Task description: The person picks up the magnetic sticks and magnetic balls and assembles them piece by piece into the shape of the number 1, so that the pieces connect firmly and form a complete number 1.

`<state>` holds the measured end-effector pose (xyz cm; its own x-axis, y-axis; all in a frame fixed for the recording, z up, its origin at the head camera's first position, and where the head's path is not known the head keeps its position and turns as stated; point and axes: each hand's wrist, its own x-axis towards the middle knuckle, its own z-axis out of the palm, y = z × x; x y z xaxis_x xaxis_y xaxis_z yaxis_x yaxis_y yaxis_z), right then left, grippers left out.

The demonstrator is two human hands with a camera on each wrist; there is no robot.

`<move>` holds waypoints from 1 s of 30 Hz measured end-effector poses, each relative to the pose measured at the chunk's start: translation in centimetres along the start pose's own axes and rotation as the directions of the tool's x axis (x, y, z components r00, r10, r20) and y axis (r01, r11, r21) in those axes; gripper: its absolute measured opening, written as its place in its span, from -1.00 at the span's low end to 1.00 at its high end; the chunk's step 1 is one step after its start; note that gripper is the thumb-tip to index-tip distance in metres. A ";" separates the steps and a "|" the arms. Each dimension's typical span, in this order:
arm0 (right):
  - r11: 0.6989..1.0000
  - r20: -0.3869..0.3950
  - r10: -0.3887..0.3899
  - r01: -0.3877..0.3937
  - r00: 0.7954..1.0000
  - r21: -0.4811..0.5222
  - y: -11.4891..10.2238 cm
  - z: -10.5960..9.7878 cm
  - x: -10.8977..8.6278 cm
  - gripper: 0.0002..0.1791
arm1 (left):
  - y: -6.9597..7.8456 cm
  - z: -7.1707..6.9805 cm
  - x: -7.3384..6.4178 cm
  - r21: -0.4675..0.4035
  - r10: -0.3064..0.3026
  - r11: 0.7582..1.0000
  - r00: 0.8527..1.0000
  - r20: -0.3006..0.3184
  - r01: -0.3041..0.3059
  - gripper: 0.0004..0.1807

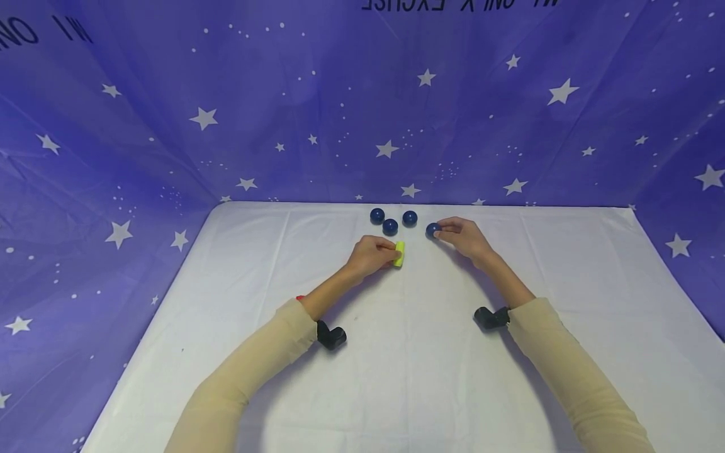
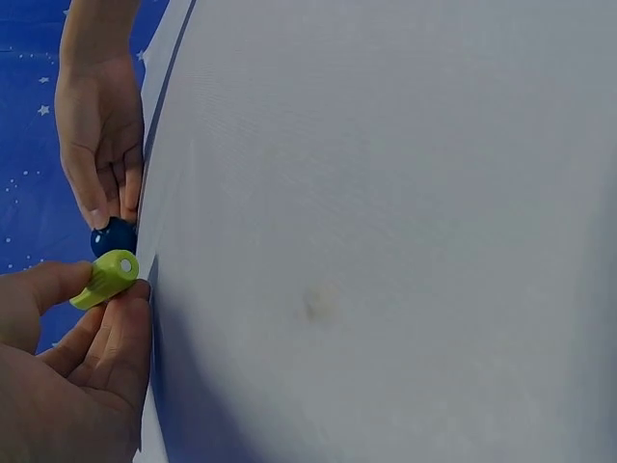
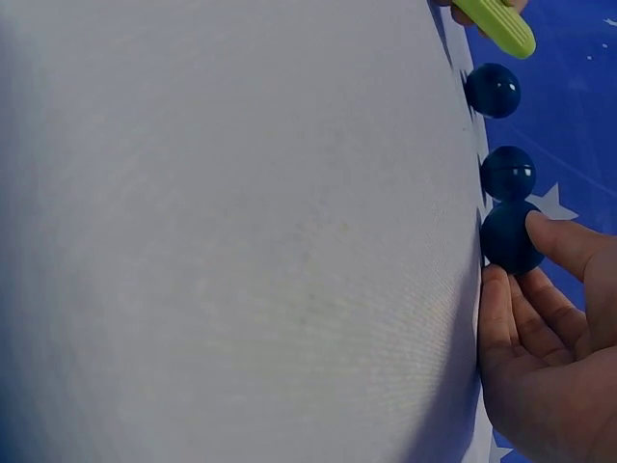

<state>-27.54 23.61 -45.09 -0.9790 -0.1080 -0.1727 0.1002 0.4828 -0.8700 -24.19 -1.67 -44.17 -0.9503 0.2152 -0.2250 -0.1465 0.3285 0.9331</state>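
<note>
In the head view my left hand (image 1: 369, 258) pinches a small yellow-green ribbed piece (image 1: 399, 254) between thumb and fingers. The left wrist view shows a round pale hole or spot at one end of this piece (image 2: 114, 274); its exact kind is unclear. Farther right, my right hand (image 1: 464, 238) holds a glossy dark blue ball (image 1: 433, 230) by thumb and fingertips, low over the table. Three loose balls like it lie beyond the left hand: a left one (image 1: 377, 216), a nearer one (image 1: 390, 227) and a right one (image 1: 410, 218).
A white cloth covers the table (image 1: 408, 365). Just behind the balls, its far edge meets a blue star-printed curtain (image 1: 340, 126), which also hangs at both sides. Black devices stick out at the left cuff (image 1: 331, 337) and right cuff (image 1: 490, 318).
</note>
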 end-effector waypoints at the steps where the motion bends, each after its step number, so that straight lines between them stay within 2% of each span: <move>1: 1.000 0.000 0.002 -0.002 1.000 -0.001 0.0 0.0 0.0 -0.50 | 0.0 0.1 0.1 0.002 0.002 1.000 1.000 0.000 -0.002 -0.74; 12: 1.000 -0.008 0.016 -0.016 1.000 -0.023 0.2 -0.1 0.4 -0.51 | 0.4 1.4 0.7 -0.010 0.012 1.000 1.000 0.014 -0.012 -0.74; 30: 0.999 -0.003 0.035 -0.035 0.999 0.029 0.1 -0.1 0.3 -0.50 | 0.6 3.6 1.6 0.057 0.045 0.997 0.999 0.000 -0.045 -0.78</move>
<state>-27.84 23.72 -45.17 -0.9754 -0.0890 -0.2015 0.1390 0.4610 -0.8765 -24.80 2.16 -44.94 -0.9558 0.2299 -0.1833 -0.0881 0.3707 0.9246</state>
